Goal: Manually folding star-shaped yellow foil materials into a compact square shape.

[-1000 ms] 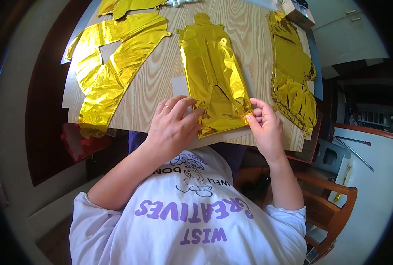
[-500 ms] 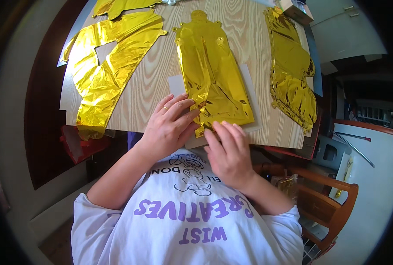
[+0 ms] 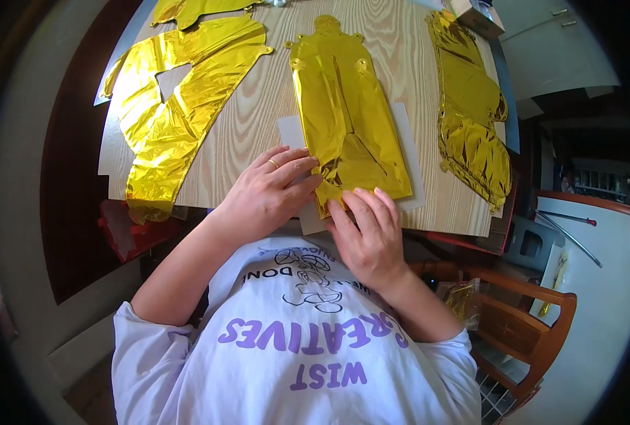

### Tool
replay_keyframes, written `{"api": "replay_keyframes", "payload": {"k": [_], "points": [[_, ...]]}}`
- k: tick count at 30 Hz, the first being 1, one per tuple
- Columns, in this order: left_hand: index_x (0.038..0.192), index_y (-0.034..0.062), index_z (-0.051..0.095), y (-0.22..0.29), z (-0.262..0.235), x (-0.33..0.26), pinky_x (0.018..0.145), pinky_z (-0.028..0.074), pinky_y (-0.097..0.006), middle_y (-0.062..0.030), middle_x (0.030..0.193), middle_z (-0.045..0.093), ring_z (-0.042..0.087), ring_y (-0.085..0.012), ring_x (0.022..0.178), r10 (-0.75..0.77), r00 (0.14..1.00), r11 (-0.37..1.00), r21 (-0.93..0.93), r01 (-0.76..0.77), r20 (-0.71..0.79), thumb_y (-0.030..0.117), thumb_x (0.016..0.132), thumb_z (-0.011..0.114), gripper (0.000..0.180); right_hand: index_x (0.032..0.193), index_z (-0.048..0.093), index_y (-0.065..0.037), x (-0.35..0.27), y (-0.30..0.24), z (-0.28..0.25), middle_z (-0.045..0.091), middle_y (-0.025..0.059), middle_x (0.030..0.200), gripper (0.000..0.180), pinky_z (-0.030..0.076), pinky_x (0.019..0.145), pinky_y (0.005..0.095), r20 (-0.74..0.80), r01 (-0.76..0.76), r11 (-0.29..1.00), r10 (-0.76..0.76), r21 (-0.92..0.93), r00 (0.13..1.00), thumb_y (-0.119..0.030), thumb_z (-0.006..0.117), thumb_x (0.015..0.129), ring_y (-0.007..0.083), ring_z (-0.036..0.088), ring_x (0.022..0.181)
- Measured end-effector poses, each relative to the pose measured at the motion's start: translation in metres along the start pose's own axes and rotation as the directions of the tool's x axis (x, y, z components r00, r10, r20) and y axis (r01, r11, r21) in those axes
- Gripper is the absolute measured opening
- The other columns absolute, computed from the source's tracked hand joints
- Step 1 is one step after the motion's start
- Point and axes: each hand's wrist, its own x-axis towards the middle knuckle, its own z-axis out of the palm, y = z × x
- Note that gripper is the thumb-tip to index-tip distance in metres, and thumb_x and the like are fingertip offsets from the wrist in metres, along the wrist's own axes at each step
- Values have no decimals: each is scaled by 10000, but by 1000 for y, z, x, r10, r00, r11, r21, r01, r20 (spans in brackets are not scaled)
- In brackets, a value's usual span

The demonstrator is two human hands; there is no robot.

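Note:
A flat, uninflated gold foil balloon (image 3: 350,113) lies lengthwise on the table, its rounded, tabbed end away from me. Beneath it a pale sheet (image 3: 412,166) sticks out on both sides. My left hand (image 3: 272,185), with a ring on one finger, is closed at the balloon's near left edge, where the foil is creased. The bent fingers of my right hand (image 3: 369,234) hold down its near edge, close to the left fingertips. Both thumbs are partly hidden.
To the left lies a larger gold foil balloon (image 3: 201,99) with a hole in it, another gold piece (image 3: 194,8) beyond. A crinkled gold foil balloon (image 3: 470,120) runs along the right side. A small box (image 3: 476,18) stands far right; a wooden chair (image 3: 520,319) is below.
The creased near left corner of the balloon is flatter under my fingers. My left fingers have drawn closer together. The whole table scene has shifted slightly right in view.

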Motion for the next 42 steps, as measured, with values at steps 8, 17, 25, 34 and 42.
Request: {"api": "replay_keyframes", "payload": {"k": [8, 17, 25, 34, 42], "points": [[1113, 39, 722, -5, 4, 0, 1042, 502, -458, -139, 1218, 664, 630, -325, 1194, 8, 997, 996, -93, -14, -74, 130, 836, 767, 295, 1061, 678, -14, 13, 42, -27, 658, 106, 1043, 269, 470, 986, 462, 39, 197, 980, -196, -35, 980, -145, 672, 826, 270, 620, 1023], [1105, 36, 728, -7, 9, -6, 1048, 498, -455, -137, 1228, 664, 621, -332, 1216, -35, 994, 990, -138, 20, -106, 107, 846, 760, 271, 1033, 671, 17, 13, 95, -60, 674, 58, 826, 308, 515, 609, 260, 503, -834, 366, 671, 414, 545, -254, 760, 916, 125, 624, 660], [1099, 37, 728, -7, 11, -8, 1063, 484, -454, -131, 1223, 664, 614, -331, 1224, -64, 990, 983, -178, 41, -126, 120, 839, 772, 276, 1063, 663, -9, 42, 108, -65, 707, 77, 815, 241, 545, 551, 193, 900, -955, -114, 381, 275, 213, -229, 695, 970, 78, 659, 616], [1119, -7, 689, 34, -29, -15, 757, 605, -324, -125, 1044, 718, 729, -212, 857, -697, 648, 413, -567, 713, 308, 104, 961, 701, 194, 1038, 623, -22, 26, 97, -63, 746, 167, 878, 171, 593, 571, 244, 877, -846, -342, 404, 408, 260, -182, 662, 992, 141, 721, 648], [1178, -66, 629, 43, -13, 5, 768, 622, -304, -135, 1013, 714, 738, -206, 870, -306, 394, -634, -494, 595, 867, 297, 1028, 638, 393, 1056, 630, -26, 23, 99, -68, 748, 138, 875, 219, 589, 604, 245, 881, -846, -314, 347, 432, 321, -224, 686, 980, 138, 723, 678]]}}
